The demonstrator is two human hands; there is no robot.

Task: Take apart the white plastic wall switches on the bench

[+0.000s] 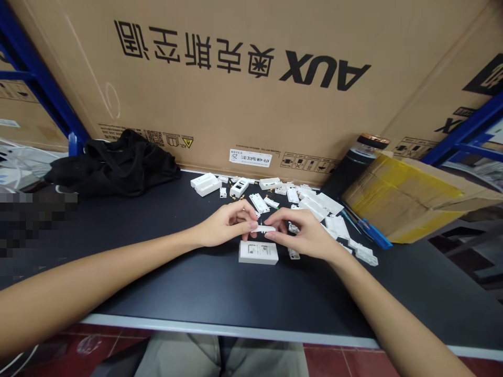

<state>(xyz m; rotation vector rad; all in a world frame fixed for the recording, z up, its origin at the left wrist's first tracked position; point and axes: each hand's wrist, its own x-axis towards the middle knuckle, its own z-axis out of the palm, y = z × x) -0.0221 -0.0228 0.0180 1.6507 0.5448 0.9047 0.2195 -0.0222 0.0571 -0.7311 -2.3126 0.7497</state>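
A small white plastic part (264, 229) is held between both hands above the dark table. My left hand (231, 224) pinches its left end between thumb and fingers. At its right end, my right hand (296, 230) grips it with thumb and fingertips. Just below the hands, a white rectangular box-shaped housing (258, 253) lies on the table, with dark markings on its top. Behind the fingers is a flat white piece with dark slots (259, 203). Fine details of the held part are too small to tell.
White plastic pieces (314, 205) spread behind and right of the hands on the table (176, 293). Black cloth (118, 165) lies back left. At right stand a dark bottle (349, 165) and an open cardboard box (408, 196), beside blue-handled tools (373, 234). A large carton (236, 104) stands behind.
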